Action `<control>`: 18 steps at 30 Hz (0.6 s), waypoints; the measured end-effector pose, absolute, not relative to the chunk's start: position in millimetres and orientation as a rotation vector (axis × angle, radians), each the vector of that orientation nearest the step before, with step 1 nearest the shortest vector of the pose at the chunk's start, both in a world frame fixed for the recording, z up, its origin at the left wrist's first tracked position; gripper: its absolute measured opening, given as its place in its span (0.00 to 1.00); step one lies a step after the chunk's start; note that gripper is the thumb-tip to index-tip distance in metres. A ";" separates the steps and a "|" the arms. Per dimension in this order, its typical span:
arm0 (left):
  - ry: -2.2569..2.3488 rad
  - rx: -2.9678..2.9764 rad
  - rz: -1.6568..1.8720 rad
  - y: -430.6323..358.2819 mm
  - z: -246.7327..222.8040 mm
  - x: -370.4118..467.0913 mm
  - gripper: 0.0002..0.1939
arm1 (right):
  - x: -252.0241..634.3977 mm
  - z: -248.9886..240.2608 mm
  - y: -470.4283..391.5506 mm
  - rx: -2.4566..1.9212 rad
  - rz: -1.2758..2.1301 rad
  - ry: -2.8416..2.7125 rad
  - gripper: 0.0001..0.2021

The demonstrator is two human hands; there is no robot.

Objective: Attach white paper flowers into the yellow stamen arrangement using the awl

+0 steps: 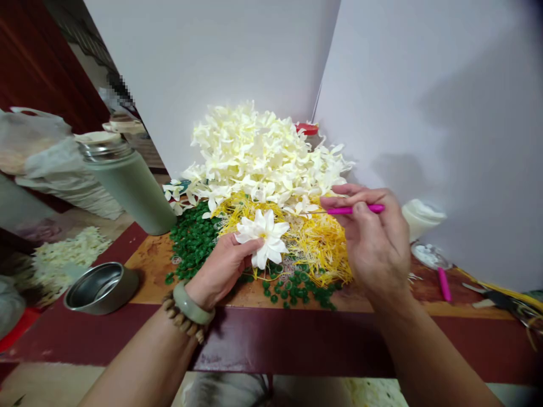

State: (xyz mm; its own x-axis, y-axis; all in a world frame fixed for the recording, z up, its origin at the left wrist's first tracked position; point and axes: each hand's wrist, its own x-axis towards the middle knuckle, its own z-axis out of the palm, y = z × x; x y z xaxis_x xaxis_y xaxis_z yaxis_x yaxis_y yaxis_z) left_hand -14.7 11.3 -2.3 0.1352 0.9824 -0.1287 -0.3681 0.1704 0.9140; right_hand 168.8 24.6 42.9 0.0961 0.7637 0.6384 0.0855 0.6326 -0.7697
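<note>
My left hand [229, 263] pinches a white artificial flower [268, 236] with a yellow centre, its petals facing up. To the right, my right hand [373, 237] grips a thin tool with a magenta handle [354, 210]; its slender metal shaft points left, above and apart from the flower. Behind both hands rises a large heap of cream-white petal pieces [258, 147]. Yellow and white stamen strands [322, 243] lie in front of that heap. Small green plastic pieces [193, 237] are piled at the left, with more scattered near the table's front.
A green thermos [127, 186] and a metal cup [102, 288] stand at the left. On the right are a white jar [422, 217], a magenta stick [444, 284] and scissors [492, 297]. Pale panels [254, 56] close off the back. Plastic bags [63, 169] sit beyond the table at left.
</note>
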 end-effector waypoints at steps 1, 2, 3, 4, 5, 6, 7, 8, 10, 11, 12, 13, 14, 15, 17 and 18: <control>0.906 0.868 1.163 10.7 -2.0 -14.4 0.07 | 170.3 42.4 26.6 -0.783 0.590 -1.423 0.06; 0.896 0.877 1.149 10.1 -1.7 -14.1 0.07 | 171.2 41.9 27.7 -0.819 0.587 -1.459 0.07; 0.887 0.889 1.139 9.6 -1.5 -13.7 0.06 | 171.2 41.1 28.0 -0.879 0.586 -1.512 0.07; 0.884 0.905 1.132 9.1 -1.4 -13.2 0.06 | 170.1 40.2 27.7 -0.949 0.596 -1.580 0.07; 0.886 0.929 1.124 8.7 -1.3 -12.5 0.06 | 168.1 39.1 27.1 -1.017 0.606 -1.654 0.07; 0.896 0.965 1.114 8.2 -1.3 -11.8 0.06 | 165.3 37.8 26.2 -1.073 0.617 -1.729 0.08; 0.911 1.011 1.099 7.8 -1.5 -11.1 0.06 | 162.1 36.2 25.4 -1.114 0.620 -1.797 0.09; 0.931 1.062 1.079 7.5 -1.8 -10.4 0.06 | 158.9 34.4 24.7 -1.139 0.619 -1.852 0.11; 0.966 1.165 1.036 6.9 -2.7 -9.3 0.07 | 153.3 30.5 24.0 -1.153 0.657 -1.940 0.14; 0.974 1.207 1.018 6.7 -3.1 -9.0 0.08 | 151.5 28.7 24.0 -1.150 0.713 -1.976 0.14; 0.975 1.239 1.004 6.6 -3.5 -8.7 0.09 | 150.4 26.9 24.3 -1.144 0.785 -2.002 0.12; 0.972 1.256 0.995 6.6 -3.7 -8.6 0.09 | 150.0 25.5 24.7 -1.133 0.859 -2.016 0.10; 0.967 1.255 0.992 6.7 -3.7 -8.7 0.08 | 150.3 24.5 25.3 -1.124 0.922 -2.015 0.09; 0.959 1.236 0.993 7.0 -3.6 -8.8 0.07 | 151.0 23.9 26.1 -1.119 0.954 -1.999 0.09; 0.937 1.159 0.992 7.9 -3.2 -9.7 0.07 | 153.5 23.7 28.2 -1.121 0.927 -1.950 0.10; 0.927 1.117 0.993 8.5 -3.2 -10.3 0.09 | 155.0 24.0 29.5 -1.125 0.890 -1.933 0.10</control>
State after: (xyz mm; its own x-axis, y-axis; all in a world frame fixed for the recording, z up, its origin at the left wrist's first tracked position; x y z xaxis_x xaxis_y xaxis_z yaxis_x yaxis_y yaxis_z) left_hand -10.3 8.5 -3.2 0.2918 0.9520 -0.0923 -0.1577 0.1431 0.9771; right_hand 155.0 29.5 24.0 -0.3612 0.9018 0.2374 0.4061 0.3813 -0.8305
